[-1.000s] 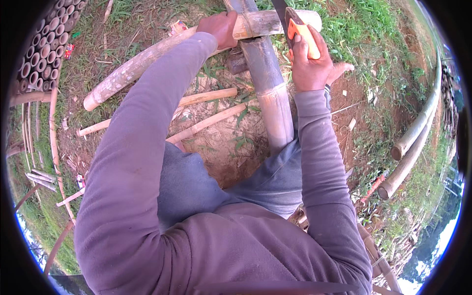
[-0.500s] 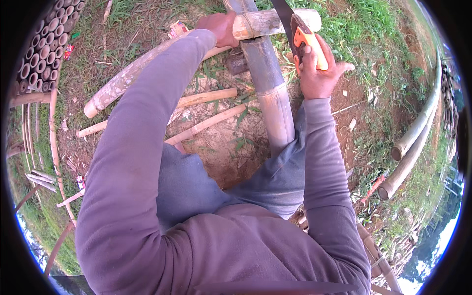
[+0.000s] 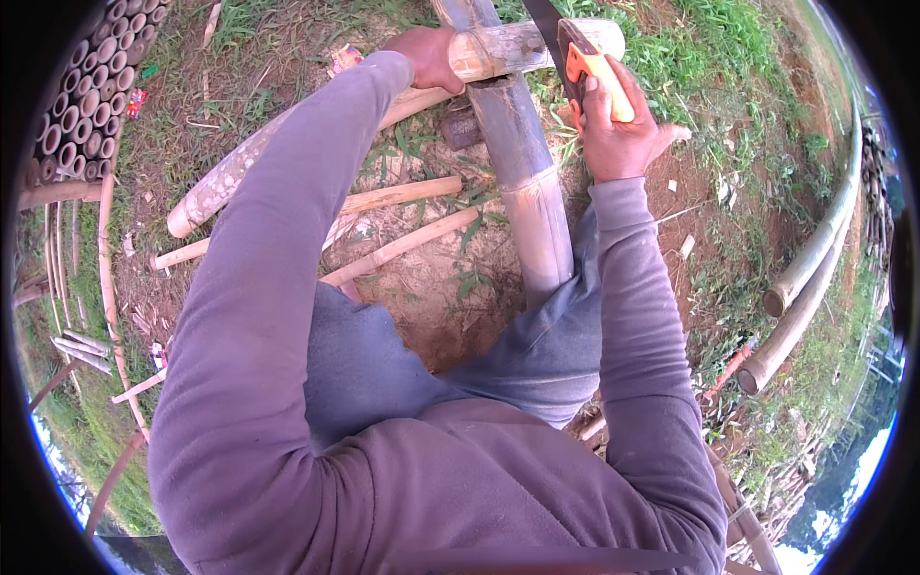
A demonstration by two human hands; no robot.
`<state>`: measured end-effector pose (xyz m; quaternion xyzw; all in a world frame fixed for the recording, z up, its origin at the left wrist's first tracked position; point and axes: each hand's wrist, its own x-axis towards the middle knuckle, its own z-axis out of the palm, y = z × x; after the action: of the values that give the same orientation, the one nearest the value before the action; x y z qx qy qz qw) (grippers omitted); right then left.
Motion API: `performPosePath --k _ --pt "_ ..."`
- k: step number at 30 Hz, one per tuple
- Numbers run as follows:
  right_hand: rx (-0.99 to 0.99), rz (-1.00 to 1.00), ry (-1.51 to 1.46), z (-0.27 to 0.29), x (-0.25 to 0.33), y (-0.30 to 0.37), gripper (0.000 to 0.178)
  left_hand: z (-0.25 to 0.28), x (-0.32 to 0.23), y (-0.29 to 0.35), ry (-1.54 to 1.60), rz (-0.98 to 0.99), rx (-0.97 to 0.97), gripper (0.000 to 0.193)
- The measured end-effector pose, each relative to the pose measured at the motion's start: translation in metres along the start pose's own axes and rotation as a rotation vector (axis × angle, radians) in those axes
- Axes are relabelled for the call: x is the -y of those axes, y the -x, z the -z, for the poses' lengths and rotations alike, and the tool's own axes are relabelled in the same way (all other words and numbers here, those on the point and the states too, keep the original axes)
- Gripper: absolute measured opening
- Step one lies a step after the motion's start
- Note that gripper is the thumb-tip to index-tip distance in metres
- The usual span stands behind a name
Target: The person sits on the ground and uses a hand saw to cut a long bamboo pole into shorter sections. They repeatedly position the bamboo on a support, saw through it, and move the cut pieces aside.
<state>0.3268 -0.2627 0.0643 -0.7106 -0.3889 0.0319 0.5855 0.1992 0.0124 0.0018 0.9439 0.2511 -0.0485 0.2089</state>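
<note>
A short, pale bamboo piece (image 3: 508, 50) lies crosswise over a thicker grey bamboo pole (image 3: 522, 163) that slopes up from beside my leg. My left hand (image 3: 428, 56) is closed round the left end of this piece and presses on it. In my right hand (image 3: 618, 134) is a handsaw (image 3: 607, 84) with an orange handle, my fingers wrapped about the grip. Its dark blade stands across the bamboo piece, right of the grey pole, and runs out at the top of the view. Whether the teeth have cut in cannot be seen.
Left of the pole, a long bamboo length (image 3: 206, 196) and thinner split strips (image 3: 402, 244) lie on the ground. Stacked bamboo tubes (image 3: 91, 105) fill the far left corner. Two bamboo poles (image 3: 800, 287) rest on the grass at right.
My right hand and the saw have shifted slightly toward me and to the left. The left hand keeps its hold, and the bamboo piece has moved a little left.
</note>
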Motion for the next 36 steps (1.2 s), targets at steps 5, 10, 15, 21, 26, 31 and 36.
performPosePath --k 5,10,15,21,26,31,36 --pt "-0.051 -0.008 0.11 0.072 0.01 0.131 0.05 0.003 0.011 0.0 0.037 -0.005 0.014 0.084" --pt "-0.101 -0.1 -0.173 0.051 -0.013 0.116 0.047 -0.009 0.01 -0.012 0.001 -0.041 -0.014 0.086" --pt "0.004 -0.241 -0.185 0.03 -0.013 0.04 0.047 0.003 -0.021 0.011 -0.017 0.141 0.001 0.096" --pt "-0.014 -0.033 -0.064 0.029 -0.004 0.046 0.048 0.012 -0.014 0.023 -0.063 -0.017 -0.037 0.092" --pt "-0.082 -0.112 -0.349 0.013 -0.026 0.051 0.047 0.021 0.015 -0.003 0.254 -0.079 0.195 0.11" --pt "-0.063 -0.122 -0.09 0.001 0.012 0.035 0.048 0.004 -0.027 0.044 -0.129 0.082 -0.035 0.106" --pt "-0.043 -0.058 0.029 0.006 0.021 0.033 0.047 0.008 0.007 0.014 -0.011 -0.008 0.034 0.094"
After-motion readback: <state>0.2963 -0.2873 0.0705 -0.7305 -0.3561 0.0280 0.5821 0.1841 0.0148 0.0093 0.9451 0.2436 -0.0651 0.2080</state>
